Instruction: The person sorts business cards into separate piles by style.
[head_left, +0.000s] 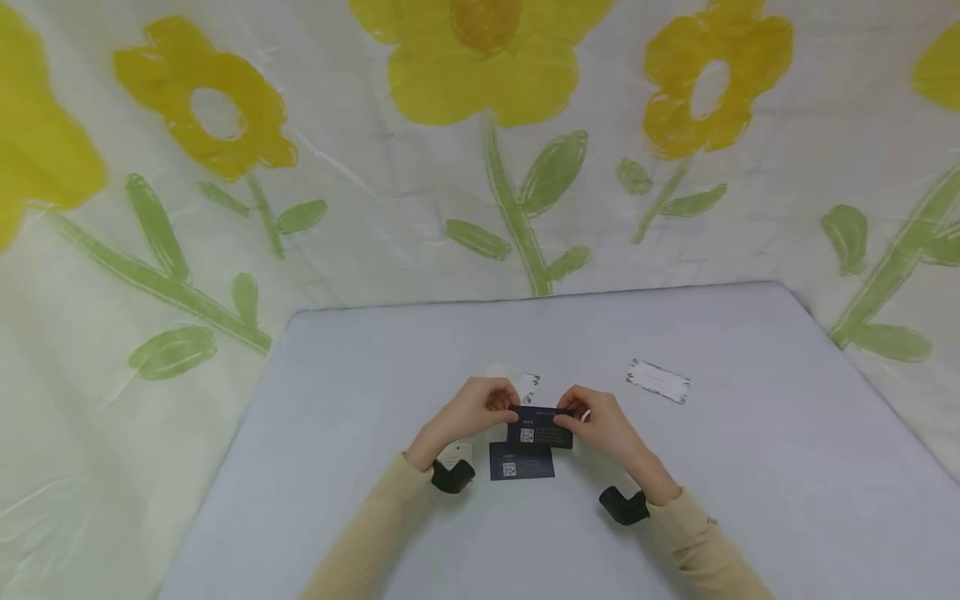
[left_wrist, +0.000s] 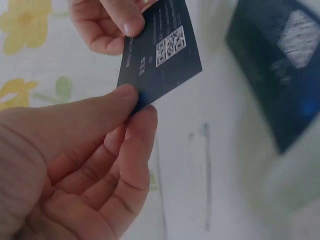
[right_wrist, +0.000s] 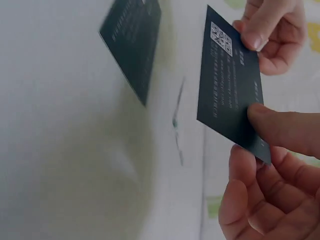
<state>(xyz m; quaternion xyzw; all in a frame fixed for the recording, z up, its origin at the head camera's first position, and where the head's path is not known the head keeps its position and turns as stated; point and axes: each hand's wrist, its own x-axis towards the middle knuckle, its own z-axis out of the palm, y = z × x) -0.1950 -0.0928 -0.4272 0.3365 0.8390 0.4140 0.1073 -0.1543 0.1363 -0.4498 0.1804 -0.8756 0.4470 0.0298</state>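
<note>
Both hands hold one dark business card point(head_left: 540, 427) above the table, printed with a QR code and pale text. My left hand point(head_left: 480, 407) pinches its upper left corner between thumb and fingers. At the upper right corner, my right hand point(head_left: 600, 425) grips it the same way, as the right wrist view shows with the thumb point(right_wrist: 280, 127) on the printed face. A second dark card point(head_left: 522, 463) with a QR code lies on the table just below the held one. Behind the left hand lies a white card point(head_left: 531, 385) with green leaf print, partly covered.
Another white card point(head_left: 658, 381) with a leafy border lies farther right on the pale table point(head_left: 360, 367). A cream card point(head_left: 456, 454) shows partly beneath the left wrist. Black wrist devices point(head_left: 624, 506) sit at both wrists. A flower-printed curtain point(head_left: 360, 208) hangs behind the table.
</note>
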